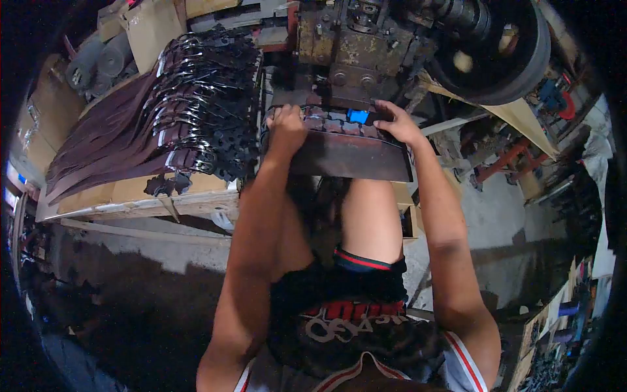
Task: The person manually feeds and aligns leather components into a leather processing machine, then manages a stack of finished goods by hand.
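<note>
In the head view, a dark, flat sheet point(353, 157) lies across the press bed above my knees. Along its far side runs a row of rust-brown, jagged-edged metal blocks point(349, 127), with a small bright blue piece point(358, 116) among them. My left hand point(287, 127) is closed at the left end of the sheet, fingers curled over its far edge. At the right end, my right hand point(397, 124) has its thumb and fingers apart, close to the blocks. Whether its fingertips touch the sheet is hard to see.
A worn press point(359, 52) stands directly ahead, its big flywheel point(499, 52) at upper right. On the left, a wooden bench point(130, 202) bears a heap of long brown strips point(111, 144) and shiny, dark cut pieces point(196, 111). A cardboard box point(153, 32) stands behind.
</note>
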`<state>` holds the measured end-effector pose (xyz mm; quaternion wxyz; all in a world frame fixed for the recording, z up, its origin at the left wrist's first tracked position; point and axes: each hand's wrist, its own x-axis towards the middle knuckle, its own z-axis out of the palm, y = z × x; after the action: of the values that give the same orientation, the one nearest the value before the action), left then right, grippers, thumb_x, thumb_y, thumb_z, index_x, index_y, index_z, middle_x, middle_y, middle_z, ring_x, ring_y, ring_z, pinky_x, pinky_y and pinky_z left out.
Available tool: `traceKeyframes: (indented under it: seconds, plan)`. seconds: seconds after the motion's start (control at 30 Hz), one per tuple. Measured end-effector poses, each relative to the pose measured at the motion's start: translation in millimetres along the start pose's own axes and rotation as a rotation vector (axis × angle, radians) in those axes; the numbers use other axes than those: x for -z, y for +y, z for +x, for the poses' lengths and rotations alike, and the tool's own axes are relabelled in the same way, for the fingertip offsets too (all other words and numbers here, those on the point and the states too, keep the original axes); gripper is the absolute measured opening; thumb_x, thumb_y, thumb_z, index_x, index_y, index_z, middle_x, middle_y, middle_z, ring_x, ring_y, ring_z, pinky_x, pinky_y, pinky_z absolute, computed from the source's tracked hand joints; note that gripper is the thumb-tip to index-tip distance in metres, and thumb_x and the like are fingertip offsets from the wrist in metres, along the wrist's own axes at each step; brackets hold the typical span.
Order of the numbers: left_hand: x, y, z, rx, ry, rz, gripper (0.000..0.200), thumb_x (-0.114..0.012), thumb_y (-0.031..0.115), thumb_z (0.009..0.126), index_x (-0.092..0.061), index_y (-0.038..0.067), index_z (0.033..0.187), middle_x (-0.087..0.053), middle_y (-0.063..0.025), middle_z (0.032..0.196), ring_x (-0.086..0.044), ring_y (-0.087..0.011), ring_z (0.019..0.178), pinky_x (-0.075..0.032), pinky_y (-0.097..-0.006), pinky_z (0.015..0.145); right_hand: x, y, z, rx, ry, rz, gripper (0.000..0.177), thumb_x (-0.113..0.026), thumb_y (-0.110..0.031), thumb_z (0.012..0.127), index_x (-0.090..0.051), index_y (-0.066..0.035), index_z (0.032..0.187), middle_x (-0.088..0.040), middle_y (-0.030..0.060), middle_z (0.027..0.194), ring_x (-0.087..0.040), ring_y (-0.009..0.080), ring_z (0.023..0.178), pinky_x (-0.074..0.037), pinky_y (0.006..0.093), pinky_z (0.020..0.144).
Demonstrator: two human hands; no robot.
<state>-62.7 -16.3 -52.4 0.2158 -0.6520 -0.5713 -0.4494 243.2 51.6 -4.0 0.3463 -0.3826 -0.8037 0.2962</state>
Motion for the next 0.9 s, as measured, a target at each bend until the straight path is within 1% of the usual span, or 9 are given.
traceKeyframes:
  seconds: [0.1, 0.2, 0.3, 0.4, 0.5, 0.6, 0.7, 0.8, 0.9]
  plan:
    - [-7.1, -7.3, -0.1, -0.030, 0.047, -0.041, 0.005, -0.056, 0.011, 0.083, -0.057, 0.006, 0.083, -0.057, -0.0162, 0.083, -0.056, -0.0365, 0.080, -0.042, -0.0489, 0.069, 9.2, -2.7, -2.1, -0.080, -0.128, -0.168, 0.049, -0.071, -0.015, 0.082, -0.057, -0.001, 0.126, -0.061, 0.0133, 0.124, -0.055, 0.0205, 0.116, -0.040, 0.0328, 0.101]
    - [-3.6, -5.9, 0.1, -0.008, 0.038, -0.034, 0.004, -0.056, 0.008, 0.081, -0.056, 0.005, 0.082, -0.056, -0.0166, 0.083, -0.056, -0.0365, 0.080, -0.042, -0.0482, 0.068, 9.7, -6.4, -1.9, -0.112, -0.146, -0.178, 0.042, -0.070, -0.019, 0.082, -0.063, -0.001, 0.119, -0.063, 0.0136, 0.123, -0.056, 0.0211, 0.114, -0.041, 0.0332, 0.099]
    - [-8.2, -14.1, 0.7, -0.012, 0.005, -0.106, 0.005, -0.054, 0.007, 0.079, -0.057, 0.006, 0.083, -0.056, -0.0162, 0.083, -0.056, -0.0364, 0.081, -0.042, -0.0490, 0.068, 10.2, -7.7, -0.3, -0.060, -0.162, -0.235, 0.048, -0.073, -0.031, 0.079, -0.065, -0.005, 0.119, -0.063, 0.0193, 0.121, -0.057, 0.0310, 0.117, -0.041, 0.0368, 0.102]
    - [-9.8, -12.7, -0.5, -0.024, 0.067, -0.064, 0.007, -0.054, 0.006, 0.077, -0.056, 0.006, 0.084, -0.056, -0.0159, 0.084, -0.056, -0.0373, 0.082, -0.042, -0.0496, 0.069, 9.5, -9.2, 0.3, 0.016, -0.133, -0.323, 0.048, -0.074, -0.033, 0.078, -0.065, -0.005, 0.117, -0.062, 0.0205, 0.120, -0.057, 0.0338, 0.115, -0.041, 0.0378, 0.101]
    - [1.1, -9.5, 0.2, 0.020, 0.031, -0.010, 0.010, -0.053, 0.003, 0.077, -0.056, 0.004, 0.086, -0.057, -0.0165, 0.085, -0.056, -0.0381, 0.082, -0.043, -0.0493, 0.070, 2.0, -9.6, 2.4, 0.058, -0.070, -0.430, 0.043, -0.074, -0.025, 0.078, -0.066, -0.002, 0.114, -0.063, 0.0187, 0.117, -0.056, 0.0327, 0.114, -0.041, 0.0382, 0.100]
    - [14.2, -2.3, 2.3, 0.087, -0.007, -0.009, 0.009, -0.053, 0.002, 0.078, -0.056, 0.002, 0.086, -0.058, -0.0177, 0.084, -0.056, -0.0385, 0.082, -0.044, -0.0484, 0.070, -4.7, -8.9, 2.9, 0.058, -0.017, -0.444, 0.044, -0.075, -0.026, 0.077, -0.066, -0.002, 0.113, -0.062, 0.0196, 0.119, -0.055, 0.0337, 0.115, -0.040, 0.0391, 0.102]
    - [1.6, -17.9, -0.6, -0.021, 0.075, -0.044, 0.008, -0.053, 0.001, 0.080, -0.056, 0.000, 0.086, -0.058, -0.0190, 0.083, -0.056, -0.0387, 0.082, -0.044, -0.0479, 0.069, -6.8, -18.2, -0.8, 0.031, -0.008, -0.470, 0.051, -0.075, -0.034, 0.076, -0.065, -0.006, 0.118, -0.056, 0.0202, 0.130, -0.042, 0.0362, 0.129, -0.035, 0.0409, 0.107]
    - [-10.5, -25.4, -5.5, 0.145, -0.033, -0.077, 0.013, -0.049, 0.010, 0.082, -0.060, 0.007, 0.089, -0.059, -0.0117, 0.097, -0.055, -0.0336, 0.100, -0.034, -0.0679, 0.084, -16.2, -14.8, 4.4, 0.231, 0.111, -0.434, 0.057, -0.077, -0.030, 0.074, -0.061, -0.002, 0.121, -0.060, 0.0190, 0.123, -0.051, 0.0310, 0.121, -0.039, 0.0405, 0.104]
    - [-9.8, -26.3, -6.6, 0.220, -0.056, -0.015, 0.014, -0.049, 0.010, 0.085, -0.061, 0.007, 0.090, -0.060, -0.0117, 0.099, -0.055, -0.0339, 0.101, -0.032, -0.0714, 0.085, -25.6, -28.5, 13.9, 0.031, -0.062, -0.010, 0.056, -0.078, -0.022, 0.075, -0.057, 0.002, 0.121, -0.064, 0.0161, 0.116, -0.058, 0.0234, 0.109, -0.044, 0.0374, 0.098]
